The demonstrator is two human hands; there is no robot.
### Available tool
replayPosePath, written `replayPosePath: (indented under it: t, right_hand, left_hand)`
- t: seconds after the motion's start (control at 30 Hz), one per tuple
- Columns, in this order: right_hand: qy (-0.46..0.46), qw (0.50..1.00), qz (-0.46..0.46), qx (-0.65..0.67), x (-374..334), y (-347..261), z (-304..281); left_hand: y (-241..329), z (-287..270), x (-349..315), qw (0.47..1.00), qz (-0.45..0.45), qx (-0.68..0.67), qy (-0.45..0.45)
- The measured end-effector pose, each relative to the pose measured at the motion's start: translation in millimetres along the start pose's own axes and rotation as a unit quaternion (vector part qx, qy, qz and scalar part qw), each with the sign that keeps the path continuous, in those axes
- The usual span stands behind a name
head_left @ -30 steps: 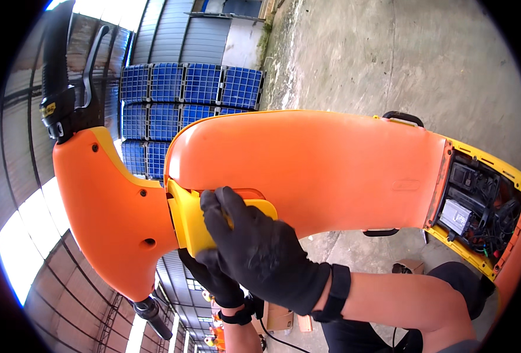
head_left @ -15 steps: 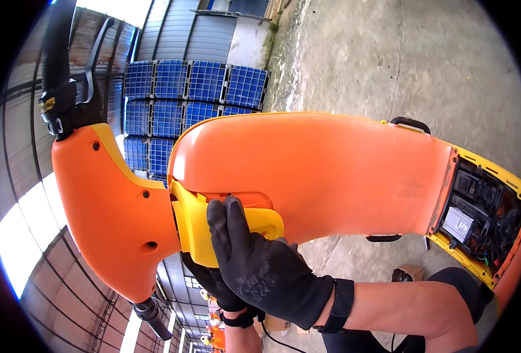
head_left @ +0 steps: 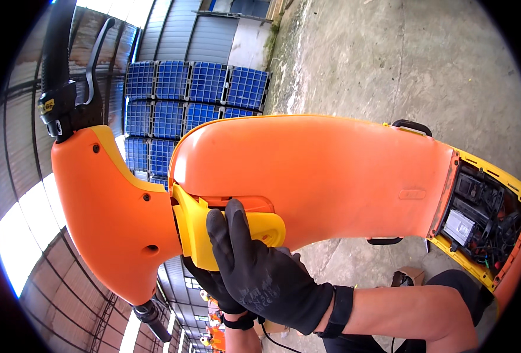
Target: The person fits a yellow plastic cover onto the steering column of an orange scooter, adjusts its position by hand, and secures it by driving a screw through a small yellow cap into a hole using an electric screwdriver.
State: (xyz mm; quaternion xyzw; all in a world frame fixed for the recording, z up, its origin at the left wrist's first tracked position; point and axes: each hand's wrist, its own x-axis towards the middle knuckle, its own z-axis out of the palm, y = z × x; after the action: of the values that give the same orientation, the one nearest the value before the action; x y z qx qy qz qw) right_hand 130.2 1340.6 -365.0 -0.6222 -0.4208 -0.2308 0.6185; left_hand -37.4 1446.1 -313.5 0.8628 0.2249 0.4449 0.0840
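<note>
A glossy yellow plastic cover lies against the edge of the scooter's large orange body panel, overlapping a dark recess there. My right hand, in a black work glove, has its fingers laid over the cover's outer face and is closed on it, the thumb side low by the cover's edge. Behind and below it is my left hand, also gloved in black. Its fingers are hidden by the cover and the right hand. To the left, the orange handlebar cover meets the yellow cover.
A handlebar grip with a brake lever juts up at far left; another grip points down. An open compartment at right holds wiring and a silver box. Blue caged tanks are stacked behind. A cardboard box stands on the concrete floor.
My right hand has slid slightly down on the yellow cover, its fingertips a little lower. The cover stays in nearly the same place against the scooter.
</note>
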Motion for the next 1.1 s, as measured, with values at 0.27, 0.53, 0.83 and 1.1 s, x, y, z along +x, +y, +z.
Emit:
replayPosePath:
  t: [0.27,0.53,0.83,1.1]
  right_hand:
    - [-0.018,1.0,-0.001,0.013,-3.1,4.7,1.1]
    - [-0.019,0.999,-0.037,-0.007,-1.9,4.0,-1.4]
    - [-0.014,0.998,-0.047,-0.028,-8.9,-0.2,-1.1]
    - [0.007,0.999,-0.021,0.034,-6.3,2.2,-0.8]
  left_hand:
    - [9.6,7.9,4.7,0.994,0.01,0.112,-0.001]
    - [44.0,32.0,8.3,0.993,0.045,0.107,-0.004]
    - [116.8,122.1,-0.9,0.723,0.251,0.644,0.007]
    - [83.3,82.5,5.6,0.841,0.197,0.503,0.015]
